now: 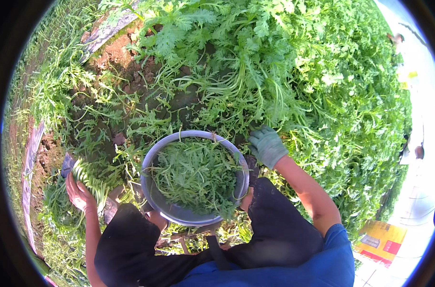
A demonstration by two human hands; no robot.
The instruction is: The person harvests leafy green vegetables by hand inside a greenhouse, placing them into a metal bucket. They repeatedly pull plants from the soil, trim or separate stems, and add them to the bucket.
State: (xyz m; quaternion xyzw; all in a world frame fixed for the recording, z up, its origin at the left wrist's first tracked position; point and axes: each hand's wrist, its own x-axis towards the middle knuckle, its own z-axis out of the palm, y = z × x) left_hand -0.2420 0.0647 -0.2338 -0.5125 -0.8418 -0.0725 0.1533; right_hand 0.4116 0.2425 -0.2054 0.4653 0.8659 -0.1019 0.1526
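My bare left hand point(82, 193) lies against the pale stem ends of a bundle of cut leafy greens point(92, 181), its fingers extended and not wrapped around it. The bundle's leaves point away to the right. Between my knees sits a round metal basin point(153, 186) with loose lobed greens point(196, 172) in it, some hanging over the rim. My right hand point(268, 146), in a grey-green glove, is low among the stems just right of the basin. Its fingertips curl out of sight, so whether they grip anything is hidden.
Dense growing greens point(346, 107) fill the right and far side. Loose stalks lie over brown soil point(113, 53). A pale strip point(32, 172) edges the bed at left. A yellow and red printed package point(380, 240) lies at lower right beside white sheeting point(415, 193).
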